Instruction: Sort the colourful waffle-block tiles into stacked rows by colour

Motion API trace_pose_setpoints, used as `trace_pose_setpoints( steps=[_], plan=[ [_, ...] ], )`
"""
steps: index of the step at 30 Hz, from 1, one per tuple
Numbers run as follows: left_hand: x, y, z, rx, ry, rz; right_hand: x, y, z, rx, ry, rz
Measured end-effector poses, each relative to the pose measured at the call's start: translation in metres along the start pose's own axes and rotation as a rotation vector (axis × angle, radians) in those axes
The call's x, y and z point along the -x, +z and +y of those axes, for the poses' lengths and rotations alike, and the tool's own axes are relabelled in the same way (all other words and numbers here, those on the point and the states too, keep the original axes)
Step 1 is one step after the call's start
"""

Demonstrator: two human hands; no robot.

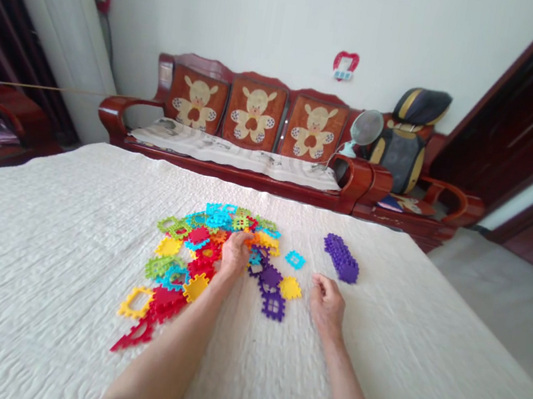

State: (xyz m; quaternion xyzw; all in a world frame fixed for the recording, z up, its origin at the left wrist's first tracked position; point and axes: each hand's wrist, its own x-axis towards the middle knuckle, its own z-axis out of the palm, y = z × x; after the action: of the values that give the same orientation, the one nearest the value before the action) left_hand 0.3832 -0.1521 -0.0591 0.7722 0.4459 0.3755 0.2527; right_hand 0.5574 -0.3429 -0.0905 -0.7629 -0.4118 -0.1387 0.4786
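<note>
Currently left hand (pixel 236 253) over pile (pixel 200 266), gap separating right hand (pixel 328 300) from purple stack (pixel 341 258); cannot tell either grip's hold

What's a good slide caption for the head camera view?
Left hand at a pile of interlocking plastic tiles, right hand near a separate purple group.

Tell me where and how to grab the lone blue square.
Pinch the blue square by its right rim, coming from the side of the right hand; that seems best, since it lies flat, apart from the pile, with an open middle.
</note>
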Motion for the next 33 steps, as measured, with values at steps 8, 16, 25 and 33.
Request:
trace_pose_setpoints(
  steps=[8, 16, 25, 33],
  plan=[
    [-0.007, -0.015, -0.001, -0.157, 0.022, 0.012, -0.001, -0.005, -0.009, -0.030, 0.036, -0.061],
    [0.006, -0.022, 0.029, -0.311, 0.316, -0.262, -0.001, -0.004, -0.008, -0.043, 0.037, -0.084],
    [0.004, -0.038, 0.022, -0.495, 0.192, -0.489, -0.002, -0.004, -0.008, -0.037, 0.044, -0.079],
    [0.006, -0.039, 0.022, -0.423, 0.218, -0.456, -0.002, -0.003, -0.008, -0.036, 0.033, -0.077]
  ],
)
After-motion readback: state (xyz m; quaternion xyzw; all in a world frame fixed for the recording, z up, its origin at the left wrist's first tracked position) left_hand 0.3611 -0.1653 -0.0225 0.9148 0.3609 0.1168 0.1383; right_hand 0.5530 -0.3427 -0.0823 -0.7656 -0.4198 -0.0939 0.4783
